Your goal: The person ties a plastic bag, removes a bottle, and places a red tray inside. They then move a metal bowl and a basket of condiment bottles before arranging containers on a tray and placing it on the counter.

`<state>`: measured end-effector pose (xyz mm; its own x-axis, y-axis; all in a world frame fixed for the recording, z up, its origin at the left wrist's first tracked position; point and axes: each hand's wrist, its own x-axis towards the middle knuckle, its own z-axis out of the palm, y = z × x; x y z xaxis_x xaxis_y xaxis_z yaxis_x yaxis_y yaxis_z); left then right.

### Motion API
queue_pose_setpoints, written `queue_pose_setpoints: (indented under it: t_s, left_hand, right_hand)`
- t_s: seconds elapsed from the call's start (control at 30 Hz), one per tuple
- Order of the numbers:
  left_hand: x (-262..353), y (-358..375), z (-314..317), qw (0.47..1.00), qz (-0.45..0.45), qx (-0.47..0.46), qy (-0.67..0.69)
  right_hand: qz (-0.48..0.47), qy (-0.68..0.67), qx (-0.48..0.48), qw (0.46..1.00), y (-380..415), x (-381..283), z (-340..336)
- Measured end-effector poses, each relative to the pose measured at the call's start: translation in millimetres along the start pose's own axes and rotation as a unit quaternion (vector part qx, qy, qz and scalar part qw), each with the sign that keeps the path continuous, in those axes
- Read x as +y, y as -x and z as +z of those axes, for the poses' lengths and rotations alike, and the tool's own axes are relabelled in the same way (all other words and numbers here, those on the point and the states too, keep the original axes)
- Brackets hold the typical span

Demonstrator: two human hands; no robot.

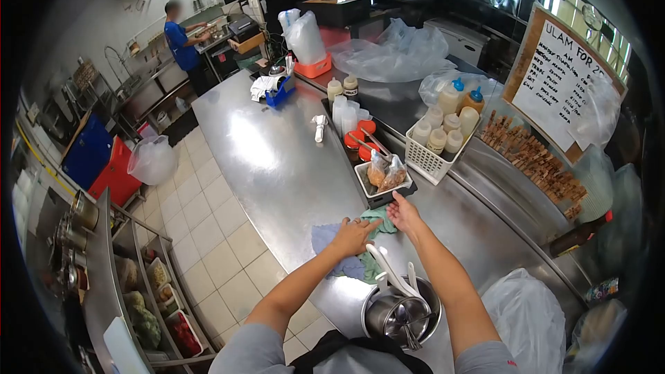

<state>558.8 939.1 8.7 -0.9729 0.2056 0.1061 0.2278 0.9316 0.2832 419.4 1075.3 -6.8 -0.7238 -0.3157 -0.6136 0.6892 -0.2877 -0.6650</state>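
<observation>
On the steel counter, my left hand lies with its fingers spread over a blue cloth and a green cloth. Close to its right, my right hand is beside the green cloth, its fingertips near the front of a black tray. Whether it holds anything is hard to make out. A white container with bagged brown food sits in that tray. Nearer my body stands a metal pot with white-handled utensils and a smaller steel vessel inside.
A white basket of sauce bottles stands right of the tray, with red-lidded containers behind it. Plastic bags lie at the right. A person in blue stands at the far-left sink. Shelves line the lower left.
</observation>
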Motion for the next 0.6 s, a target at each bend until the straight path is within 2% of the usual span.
queue_pose_setpoints:
  t_s: [0.13,0.2,0.23,0.3,0.33,0.37,0.4,0.47,0.53,0.6]
  left_hand:
    - [-1,-2,-3,0.996,-0.050,-0.042,-0.059]
    - [-7,-1,-9,0.980,-0.162,-0.020,-0.117]
    - [-11,0,-13,0.979,-0.164,-0.019,-0.117]
    - [-25,7,-22,0.960,-0.254,0.030,-0.116]
    - [-34,6,-28,0.960,-0.254,0.029,-0.114]
    - [-48,2,-31,0.950,-0.309,0.028,0.031]
    - [-65,-2,-32,0.918,-0.355,0.025,0.176]
    - [-125,-17,-9,0.908,-0.304,0.156,0.243]
    - [-148,-31,-25,0.918,-0.269,0.237,0.172]
    - [-179,-57,-27,0.927,-0.295,0.197,0.122]
  right_hand:
    - [0.030,-0.049,-0.046,0.997,14,-1,5]
    - [0.027,-0.061,-0.062,0.996,14,-2,2]
    - [0.023,-0.079,-0.074,0.994,14,-3,0]
    - [0.017,-0.075,-0.060,0.995,19,-6,-8]
    - [0.011,-0.074,-0.056,0.996,23,-8,-14]
    - [0.005,-0.072,-0.052,0.996,28,-10,-21]
    - [0.006,-0.068,-0.051,0.996,32,-12,-28]
    - [0.007,-0.056,-0.054,0.997,46,-15,-41]
    - [0.006,-0.050,-0.057,0.997,54,-12,-57]
    - [-0.003,-0.042,-0.048,0.998,72,-10,-66]
